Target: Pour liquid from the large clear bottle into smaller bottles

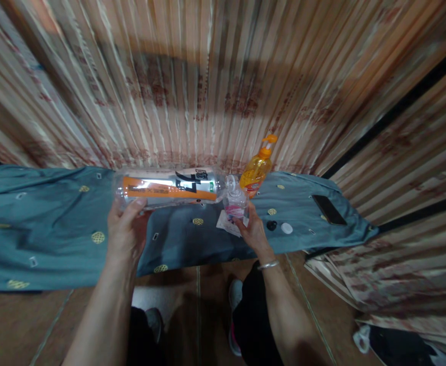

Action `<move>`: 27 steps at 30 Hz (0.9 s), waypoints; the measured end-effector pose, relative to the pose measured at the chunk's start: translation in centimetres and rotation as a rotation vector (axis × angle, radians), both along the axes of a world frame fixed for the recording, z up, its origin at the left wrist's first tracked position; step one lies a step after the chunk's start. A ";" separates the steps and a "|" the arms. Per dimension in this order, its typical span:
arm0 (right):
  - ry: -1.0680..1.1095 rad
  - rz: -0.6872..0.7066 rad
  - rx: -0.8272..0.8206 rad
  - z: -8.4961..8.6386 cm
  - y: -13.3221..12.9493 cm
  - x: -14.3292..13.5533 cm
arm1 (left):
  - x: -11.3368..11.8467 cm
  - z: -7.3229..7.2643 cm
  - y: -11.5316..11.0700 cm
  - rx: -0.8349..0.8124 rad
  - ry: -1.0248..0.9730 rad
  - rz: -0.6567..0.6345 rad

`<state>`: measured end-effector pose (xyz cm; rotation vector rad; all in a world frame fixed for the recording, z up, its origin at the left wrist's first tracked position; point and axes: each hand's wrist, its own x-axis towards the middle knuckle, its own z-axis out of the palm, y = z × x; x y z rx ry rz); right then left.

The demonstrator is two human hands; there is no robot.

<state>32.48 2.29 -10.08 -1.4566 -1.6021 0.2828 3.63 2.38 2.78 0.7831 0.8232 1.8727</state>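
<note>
The pump bottle [256, 172] stands on the counter [184, 244] near its back edge, before the stacked cardboard [215, 91]. The two caps, the dark cap [271, 225] left of the white cap [287, 228], lie nearer the front. Right of them lies the phone [328, 210]. The paper [230, 222] lies to the left of both caps, in front of the pump bottle.

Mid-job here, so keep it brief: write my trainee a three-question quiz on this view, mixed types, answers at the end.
1. What does the left hand hold?
a) a bracelet
b) the large bottle
c) a shoe

2. True or false: the phone lies farther right than the round white disc.

3. Fill in the colour: the pump bottle has an ____ top.

Key: 1 b; 2 true; 3 orange
</note>
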 end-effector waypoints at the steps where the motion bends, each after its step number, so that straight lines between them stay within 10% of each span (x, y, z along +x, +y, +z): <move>1: 0.000 -0.001 0.000 0.0 0.0 0.0 | 0.0 0.0 0.0 -0.002 0.001 0.002; 27: -0.003 -0.055 0.006 -0.1 0.0 -0.1 | 0.0 -0.3 0.2 0.029 -0.012 -0.005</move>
